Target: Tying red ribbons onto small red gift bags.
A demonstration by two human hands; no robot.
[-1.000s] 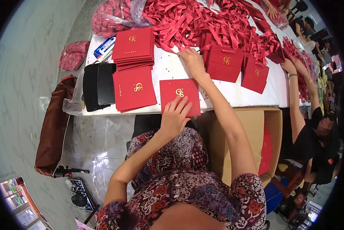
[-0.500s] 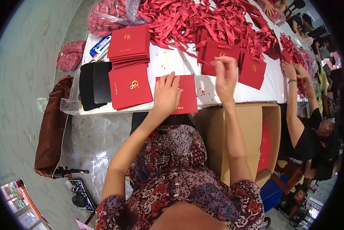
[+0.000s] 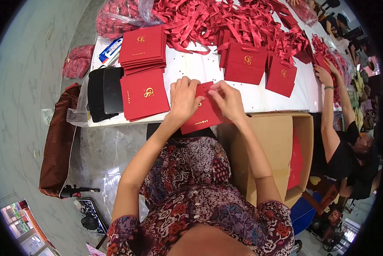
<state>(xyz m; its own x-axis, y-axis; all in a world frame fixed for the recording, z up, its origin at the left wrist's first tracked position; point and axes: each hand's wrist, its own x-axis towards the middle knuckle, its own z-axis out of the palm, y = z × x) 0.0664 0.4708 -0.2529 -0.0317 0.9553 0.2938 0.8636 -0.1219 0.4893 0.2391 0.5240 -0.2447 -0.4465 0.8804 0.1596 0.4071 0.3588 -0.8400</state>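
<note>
A flat red paper gift bag [image 3: 198, 121] with gold print lies tilted at the table's front edge. My left hand [image 3: 184, 99] grips its upper left side, thumb on the front and fingers over the top. At the upper right corner my right hand [image 3: 229, 100] is closed in a pinch on a red ribbon, mostly hidden by the fingers. Left of my hands lies a stack of flat red bags [image 3: 142, 102], with a second stack [image 3: 140, 45] behind it. To the right are bags with ribbon handles [image 3: 245, 70], and another such bag [image 3: 281, 77] beside them.
A big heap of red ribbons [image 3: 225, 25] covers the table's far side. A black phone-like slab [image 3: 113, 91] and a blue-white box [image 3: 111, 51] lie at the left. An open cardboard box [image 3: 266, 158] stands below the right edge. A co-worker's hands [image 3: 326, 73] work at far right.
My right hand has come down and left to the bag's upper corner, from where a red strand ran toward it. The bag has tilted and moved slightly toward me, with my left hand now gripping it.
</note>
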